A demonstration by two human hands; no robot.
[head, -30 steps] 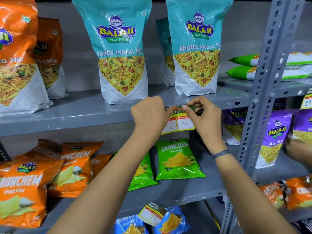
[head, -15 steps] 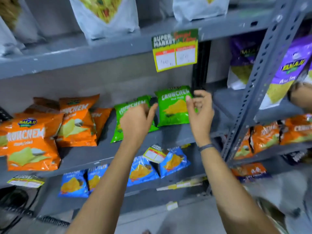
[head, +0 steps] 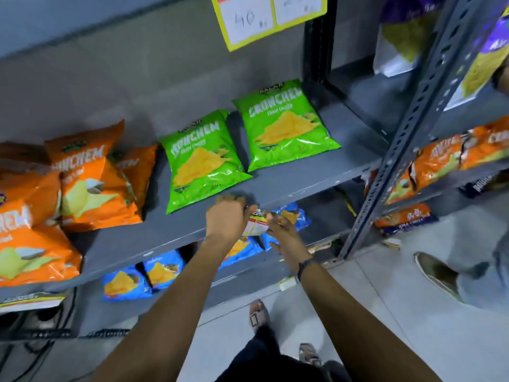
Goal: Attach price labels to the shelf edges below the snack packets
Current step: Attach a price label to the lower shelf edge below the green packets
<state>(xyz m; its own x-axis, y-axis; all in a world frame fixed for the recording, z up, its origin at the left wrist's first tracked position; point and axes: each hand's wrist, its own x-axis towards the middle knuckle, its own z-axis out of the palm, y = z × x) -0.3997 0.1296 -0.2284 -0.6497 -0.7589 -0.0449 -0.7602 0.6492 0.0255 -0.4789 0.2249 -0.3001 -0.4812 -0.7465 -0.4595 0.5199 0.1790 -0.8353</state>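
Note:
A yellow-edged price label [head: 255, 226] is held at the front edge of the grey middle shelf [head: 154, 242], just below two green Crunchem packets [head: 203, 161] [head: 286, 128]. My left hand [head: 228, 217] pinches the label's upper left corner. My right hand [head: 285, 234] grips its right side. The grip is somewhat blurred. Another price label [head: 270, 19] marked 40 and 20 hangs from the shelf edge above.
Orange Crunchem packets [head: 91, 183] fill the shelf's left part, and blue packets [head: 162, 271] lie on the shelf below. A label [head: 30, 300] hangs at the lower left edge. A perforated upright post [head: 407, 128] stands at right, beside another person's shoe [head: 438, 271].
Both hands left the label stuck on the upper shelf, dropped down, and took hold of a second label that lay above the blue packets. My view tilted downward.

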